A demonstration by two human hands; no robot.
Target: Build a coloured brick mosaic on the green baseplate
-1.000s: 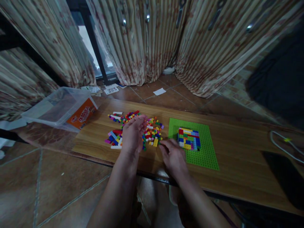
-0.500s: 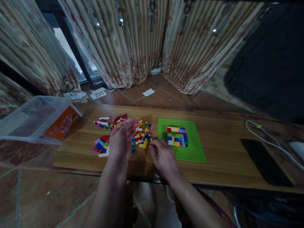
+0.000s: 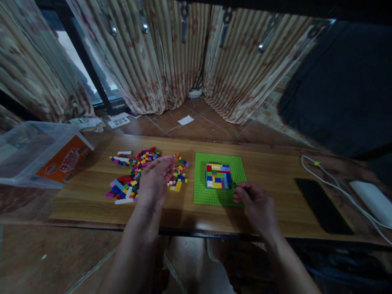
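Observation:
My left hand (image 3: 154,179) hovers over the loose toy bricks (image 3: 142,161), its fingers curled together. Whatever those fingers hold, if anything, is too small to make out. On the green baseplate (image 3: 202,196) stands a low block of many-coloured bricks (image 3: 218,176), built as a rough square. At that block's near right corner my right hand (image 3: 257,204) pinches a small dark green toy brick (image 3: 232,185). The fingertips partly cover this brick, and I cannot tell whether it touches the block.
A clear plastic box (image 3: 27,143) with an orange label stands at the table's left end. To the right lie a black phone-like slab (image 3: 323,206), a white cable (image 3: 346,190) and a white device (image 3: 372,202). Striped curtains (image 3: 177,57) hang beyond the wooden table (image 3: 180,214).
My right hand has moved right, from beside the loose bricks to the near right corner of the brick block. My left hand stays over the pile. The whole view has shifted slightly.

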